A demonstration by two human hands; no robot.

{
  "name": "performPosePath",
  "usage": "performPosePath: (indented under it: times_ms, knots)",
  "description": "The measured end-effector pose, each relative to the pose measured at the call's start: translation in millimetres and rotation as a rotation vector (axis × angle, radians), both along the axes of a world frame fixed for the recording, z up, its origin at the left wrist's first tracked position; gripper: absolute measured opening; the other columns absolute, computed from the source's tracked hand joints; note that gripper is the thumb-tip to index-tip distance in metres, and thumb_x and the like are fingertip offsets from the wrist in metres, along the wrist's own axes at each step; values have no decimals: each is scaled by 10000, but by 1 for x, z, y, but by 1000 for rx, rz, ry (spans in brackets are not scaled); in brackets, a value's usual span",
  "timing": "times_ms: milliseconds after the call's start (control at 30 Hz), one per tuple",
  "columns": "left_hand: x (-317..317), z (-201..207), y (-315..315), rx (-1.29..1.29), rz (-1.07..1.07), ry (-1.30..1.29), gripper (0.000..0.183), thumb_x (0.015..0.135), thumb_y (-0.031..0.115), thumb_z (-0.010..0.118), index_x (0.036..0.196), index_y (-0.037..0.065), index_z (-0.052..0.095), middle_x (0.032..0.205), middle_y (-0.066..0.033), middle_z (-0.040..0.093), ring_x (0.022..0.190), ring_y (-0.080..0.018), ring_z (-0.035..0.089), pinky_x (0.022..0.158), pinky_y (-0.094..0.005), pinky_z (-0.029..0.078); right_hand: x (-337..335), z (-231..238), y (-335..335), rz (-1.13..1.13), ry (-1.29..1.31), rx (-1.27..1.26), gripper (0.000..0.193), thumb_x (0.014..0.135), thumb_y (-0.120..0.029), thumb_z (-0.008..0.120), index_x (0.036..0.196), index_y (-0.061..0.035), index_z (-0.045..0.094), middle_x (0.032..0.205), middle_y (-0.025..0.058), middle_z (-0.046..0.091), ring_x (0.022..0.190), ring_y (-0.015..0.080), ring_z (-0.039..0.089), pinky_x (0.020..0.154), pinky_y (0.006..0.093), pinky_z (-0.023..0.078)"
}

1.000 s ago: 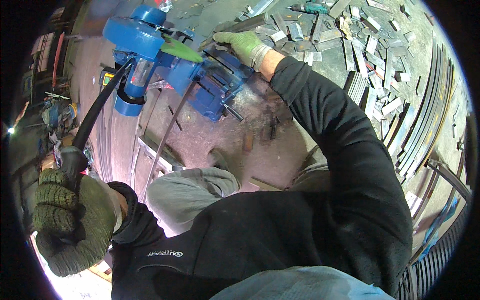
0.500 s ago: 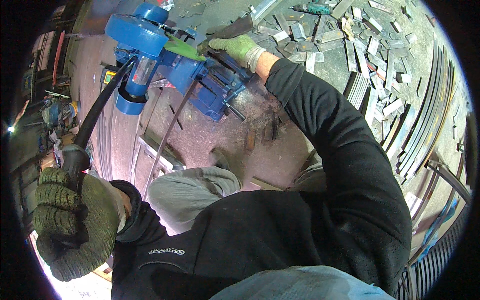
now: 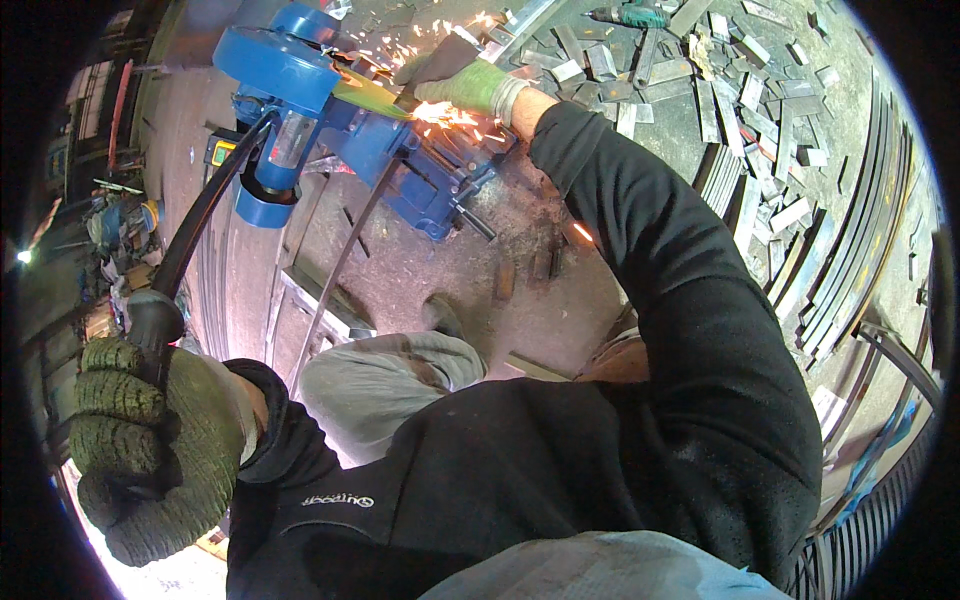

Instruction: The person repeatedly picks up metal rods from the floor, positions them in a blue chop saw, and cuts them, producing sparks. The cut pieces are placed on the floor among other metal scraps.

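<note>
Closest to the camera, the left hand [image 3: 150,450] in a dark knit glove is wrapped tight round the end of a black handle [image 3: 215,200], so that's 1 firm grip, no question. The handle runs up to a blue machine [image 3: 275,65] with a green disc [image 3: 372,98] beside it. Just past the grey trouser leg [image 3: 390,385] there's a long thin bar [image 3: 345,235] slanting up to a blue vise [image 3: 420,200]; can't tell if it's actually clamped in there.

Further out, the right hand [image 3: 475,88], lighter green glove, is closed on a dark metal piece [image 3: 448,58], which sits right by the edge of that disc. Sparks [image 3: 445,113] are flying in 2 spots, next to the glove and beyond the piece, so my read is that the step in hand is grinding that piece on the disc. The exact contact point is lost in the glare. IMO the next move calls for a steady right hand, light even pressure, fingertips well off the disc, and the left hand not letting the handle drift.

Farthest off, there's a big scatter of metal offcuts [image 3: 750,90] on the floor, with a green drill [image 3: 628,16] at the edge of them.
</note>
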State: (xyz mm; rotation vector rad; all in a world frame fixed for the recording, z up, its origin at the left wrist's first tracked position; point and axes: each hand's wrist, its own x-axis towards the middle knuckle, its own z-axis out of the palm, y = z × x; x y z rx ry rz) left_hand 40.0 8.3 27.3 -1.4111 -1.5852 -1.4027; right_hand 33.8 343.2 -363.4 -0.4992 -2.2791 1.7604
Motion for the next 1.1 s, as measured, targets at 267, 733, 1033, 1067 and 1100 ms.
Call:
performPosePath:
  times_ms: [267, 733, 1033, 1067, 1100]
  knots:
    - [-16, -11, -10, 190, -116, -2, 446, 1225, 619, 500, 1115, 209, 633, 801, 49, 480, 713, -163, 490, 694, -359, 379, -11, -26, 1, -16, 100, -43, 623, 944, -572, 928, 1335, -87, 921, 1320, 215, 917, 1224, 368, 863, 1074, 477, 657]
    - [-3, -13, 17, 86, -281, 155, 373, 1092, 161, 872, 1280, 29, 578, 866, -63, 596, 712, -215, 615, 604, -344, 511, 58, -1, 9, 143, 273, -255, 446, 1035, -351, 925, 1421, -128, 900, 1286, 93, 910, 1171, 196, 848, 994, 345, 651]
    - [-6, -13, 8, 110, -286, 63, 309, 1132, 166, 821, 1282, 34, 586, 867, -58, 594, 715, -209, 609, 624, -332, 502, 187, 11, 49, 240, 533, -1413, 456, 1209, -119, 709, 1578, 146, 676, 1459, 322, 824, 1307, 394, 872, 1132, 466, 750]
    - [-6, -13, 8, 112, -272, 65, 307, 1133, 166, 821, 1283, 33, 587, 869, -59, 596, 717, -209, 611, 625, -332, 504, 197, 9, 51, 204, 566, -1439, 455, 1207, -125, 710, 1572, 145, 675, 1461, 321, 823, 1313, 396, 869, 1123, 464, 752]
    - [-7, -13, 7, 113, -261, 65, 306, 1133, 166, 820, 1283, 33, 589, 871, -60, 598, 719, -209, 612, 627, -332, 505, 205, 7, 54, 144, 582, -1456, 455, 1206, -131, 711, 1566, 144, 675, 1463, 320, 822, 1319, 398, 865, 1113, 461, 755]
